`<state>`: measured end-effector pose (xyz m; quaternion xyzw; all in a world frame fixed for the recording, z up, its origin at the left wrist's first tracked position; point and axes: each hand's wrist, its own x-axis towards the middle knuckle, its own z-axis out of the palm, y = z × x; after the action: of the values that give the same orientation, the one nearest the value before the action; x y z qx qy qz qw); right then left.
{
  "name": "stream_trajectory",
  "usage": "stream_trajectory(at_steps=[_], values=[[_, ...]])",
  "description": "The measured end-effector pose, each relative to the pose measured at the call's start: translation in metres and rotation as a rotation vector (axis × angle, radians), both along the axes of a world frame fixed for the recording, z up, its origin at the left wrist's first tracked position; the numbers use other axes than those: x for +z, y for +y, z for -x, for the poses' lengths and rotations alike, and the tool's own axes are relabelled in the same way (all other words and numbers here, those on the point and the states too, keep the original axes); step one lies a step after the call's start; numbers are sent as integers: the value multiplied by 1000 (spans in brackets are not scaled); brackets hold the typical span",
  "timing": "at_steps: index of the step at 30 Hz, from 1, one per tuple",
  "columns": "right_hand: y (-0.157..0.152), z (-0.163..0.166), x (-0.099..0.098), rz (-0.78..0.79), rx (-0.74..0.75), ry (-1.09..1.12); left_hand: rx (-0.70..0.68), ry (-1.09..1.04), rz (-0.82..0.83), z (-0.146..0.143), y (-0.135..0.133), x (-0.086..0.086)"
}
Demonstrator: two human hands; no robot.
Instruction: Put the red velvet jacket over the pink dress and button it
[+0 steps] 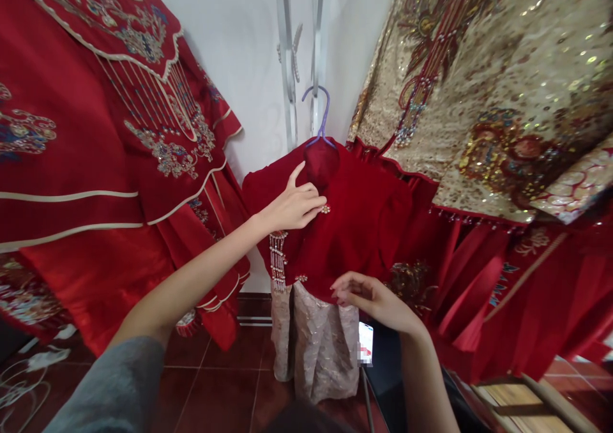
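A short-sleeved red velvet top [354,228] hangs in front of me on a purple hanger [322,117]. My left hand [299,204] is at its front opening, one finger stretched upward and the others bunched at a small beaded fastener [325,209]. Lower down, my right hand [368,297] has its fingers curled around the bottom hem, thumb and fingertips close together. A second beaded fastener [301,278] shows near the hem. Beaded fringe [278,254] hangs at the top's left side. Pale shiny cloth [323,343] hangs beneath it.
Embroidered red garments [110,165] hang at left, a gold sequined garment [536,56] at right above red skirts [550,292]. Behind stands a metal rail [286,56] by a white wall. Below are a lit phone [366,343], white cables [43,359] and red floor tiles [225,382].
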<state>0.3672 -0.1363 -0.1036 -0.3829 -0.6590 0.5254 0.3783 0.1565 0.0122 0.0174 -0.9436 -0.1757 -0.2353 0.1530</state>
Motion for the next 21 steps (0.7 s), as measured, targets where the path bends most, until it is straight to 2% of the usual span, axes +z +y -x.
stream_trajectory(at_steps=[4,7,10,12,15,18,21], values=[[16,7,31,-100,-156,-32,114,-85,-152,0,1,-10],[35,23,68,-162,-268,131,316,-176,-211,2,-3,-14],[51,44,100,-318,-288,190,522,-214,-254,5,-13,-16],[58,54,110,-356,-313,39,622,-241,-276,9,-21,-15],[57,56,111,-337,-460,-300,717,-309,-225,21,-29,-12],[54,41,111,-363,-654,-515,755,-298,-99,39,-28,-5],[61,17,124,-445,-805,-623,790,-221,-34,54,-19,6]])
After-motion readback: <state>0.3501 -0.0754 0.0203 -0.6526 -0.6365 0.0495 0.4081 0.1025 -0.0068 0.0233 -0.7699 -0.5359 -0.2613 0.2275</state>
